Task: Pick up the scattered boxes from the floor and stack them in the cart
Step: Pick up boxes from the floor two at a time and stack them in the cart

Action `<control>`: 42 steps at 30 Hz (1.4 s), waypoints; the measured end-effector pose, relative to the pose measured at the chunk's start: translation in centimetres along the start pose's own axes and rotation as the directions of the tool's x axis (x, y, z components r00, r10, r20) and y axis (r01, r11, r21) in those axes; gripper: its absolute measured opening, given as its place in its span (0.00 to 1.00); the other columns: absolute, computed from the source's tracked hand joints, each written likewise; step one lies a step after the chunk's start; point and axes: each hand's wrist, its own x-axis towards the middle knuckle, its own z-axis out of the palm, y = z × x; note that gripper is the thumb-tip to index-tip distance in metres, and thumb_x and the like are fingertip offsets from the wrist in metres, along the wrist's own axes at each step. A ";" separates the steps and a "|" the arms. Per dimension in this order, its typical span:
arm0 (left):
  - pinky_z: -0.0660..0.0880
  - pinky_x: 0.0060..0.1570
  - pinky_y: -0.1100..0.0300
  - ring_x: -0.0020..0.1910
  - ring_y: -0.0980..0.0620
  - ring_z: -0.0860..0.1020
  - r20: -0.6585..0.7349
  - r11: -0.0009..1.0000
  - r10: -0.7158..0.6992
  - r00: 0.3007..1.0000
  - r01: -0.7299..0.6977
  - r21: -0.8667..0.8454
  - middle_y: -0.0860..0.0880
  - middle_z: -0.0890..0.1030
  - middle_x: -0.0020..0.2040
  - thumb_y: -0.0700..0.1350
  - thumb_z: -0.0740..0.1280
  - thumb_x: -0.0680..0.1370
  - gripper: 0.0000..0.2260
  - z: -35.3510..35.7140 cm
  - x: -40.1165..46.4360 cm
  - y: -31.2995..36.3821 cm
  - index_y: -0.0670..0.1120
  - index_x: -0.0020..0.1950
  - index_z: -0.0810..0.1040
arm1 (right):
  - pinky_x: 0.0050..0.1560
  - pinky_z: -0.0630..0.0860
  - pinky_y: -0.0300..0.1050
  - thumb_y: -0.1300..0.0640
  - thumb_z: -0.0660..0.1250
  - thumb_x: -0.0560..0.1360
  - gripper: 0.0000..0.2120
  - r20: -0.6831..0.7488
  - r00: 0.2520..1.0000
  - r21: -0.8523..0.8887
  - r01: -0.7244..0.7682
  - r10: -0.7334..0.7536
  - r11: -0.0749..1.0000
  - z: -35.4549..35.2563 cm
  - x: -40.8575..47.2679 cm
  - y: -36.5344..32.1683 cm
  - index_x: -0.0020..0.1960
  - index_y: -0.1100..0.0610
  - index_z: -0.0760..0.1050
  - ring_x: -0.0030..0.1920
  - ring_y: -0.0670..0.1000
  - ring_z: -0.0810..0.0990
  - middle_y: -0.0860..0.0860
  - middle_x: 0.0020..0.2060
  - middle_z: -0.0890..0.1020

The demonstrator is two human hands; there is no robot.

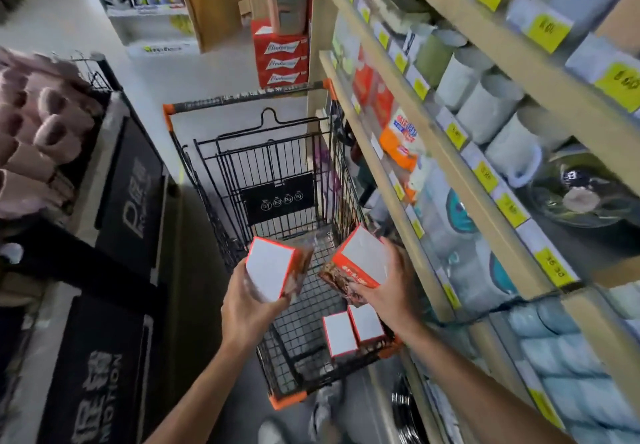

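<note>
Left: dark display (128,197) close against cart (194,180). Left hand (249,299) raised over cart's near half, grip closed round box (268,272), white face up, tilted. Right hand (384,284) beside it, well apart, grip closed round second box (360,260), tilted inward above cart's right wall. Below, two boxes (353,331) side by side, touching, in near right corner of basket. Rest of basket floor open. Right: shelves (460,180) hard against cart edge.
</note>
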 end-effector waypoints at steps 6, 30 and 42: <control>0.79 0.56 0.45 0.61 0.50 0.75 -0.041 0.993 -0.104 0.994 0.106 0.055 0.56 0.76 0.60 0.53 0.84 0.59 0.44 3.7 3.5 -1.7 0.59 0.69 0.65 | 0.56 0.73 0.46 0.52 0.85 0.61 0.50 0.048 0.996 -0.005 -0.078 0.078 0.997 4.2 4.6 4.3 0.76 0.53 0.62 0.65 0.49 0.66 0.53 0.68 0.70; 0.79 0.58 0.48 0.55 0.54 0.81 0.047 0.927 -0.375 0.926 0.375 0.015 0.55 0.82 0.58 0.57 0.82 0.53 0.43 15.3 10.9 -17.0 0.73 0.63 0.65 | 0.53 0.63 0.43 0.46 0.85 0.61 0.48 0.063 0.964 -0.222 -0.239 0.259 0.945 25.4 6.4 21.0 0.72 0.57 0.66 0.62 0.56 0.69 0.55 0.64 0.72; 0.77 0.54 0.52 0.53 0.53 0.80 0.096 0.961 -0.273 0.957 0.276 -0.023 0.60 0.80 0.55 0.44 0.84 0.59 0.43 16.5 9.9 -16.8 0.79 0.57 0.64 | 0.61 0.77 0.55 0.48 0.80 0.66 0.47 0.089 0.828 -0.387 -0.484 0.554 0.785 26.2 3.4 22.2 0.77 0.51 0.60 0.68 0.55 0.73 0.52 0.73 0.71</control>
